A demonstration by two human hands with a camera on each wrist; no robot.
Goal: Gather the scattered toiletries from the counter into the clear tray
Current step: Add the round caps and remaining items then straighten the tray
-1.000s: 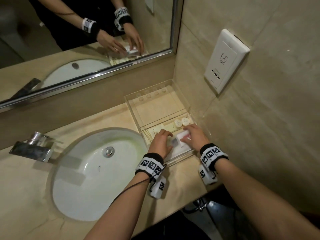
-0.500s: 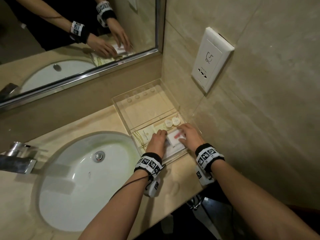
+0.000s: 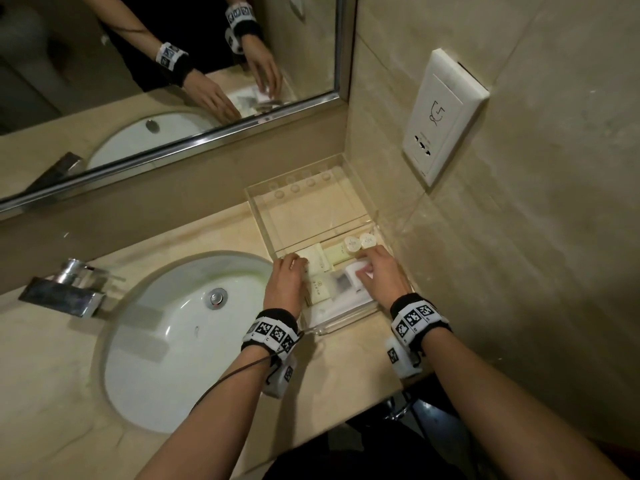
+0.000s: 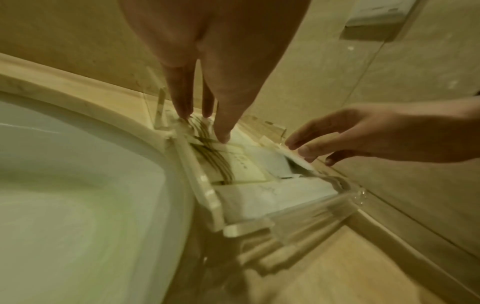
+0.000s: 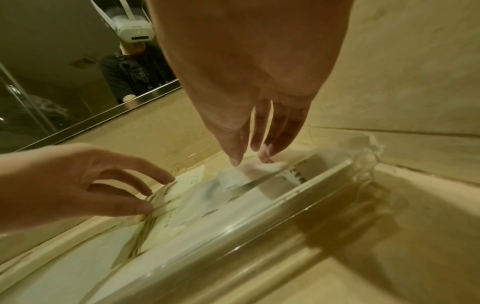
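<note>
The clear tray (image 3: pixel 349 323) sits in the counter's right corner against the wall. Its near compartment holds cream packets (image 3: pixel 320 289), a white packet (image 3: pixel 356 271) and two small round-capped bottles (image 3: pixel 360 242); the far compartment is bare. My left hand (image 3: pixel 294 263) reaches down at the tray's left side, straight fingers (image 4: pixel 223 131) touching a cream packet with brown stripes (image 4: pixel 221 162). My right hand (image 3: pixel 367 268) hovers over the right side, fingertips (image 5: pixel 265 156) resting on the white packet (image 5: pixel 233 176). Neither hand grips anything.
A white sink basin (image 3: pixel 173 341) lies left of the tray, with a chrome faucet (image 3: pixel 65 289) at its far left. A mirror (image 3: pixel 173 64) runs along the back wall. A wall socket (image 3: pixel 443 116) sits above the tray. The counter's front edge (image 3: pixel 346 410) is close below the wrists.
Both hands stay in the tray's near compartment. The left hand has slid a little toward the tray's left wall; the right hand keeps touching the white packet.
</note>
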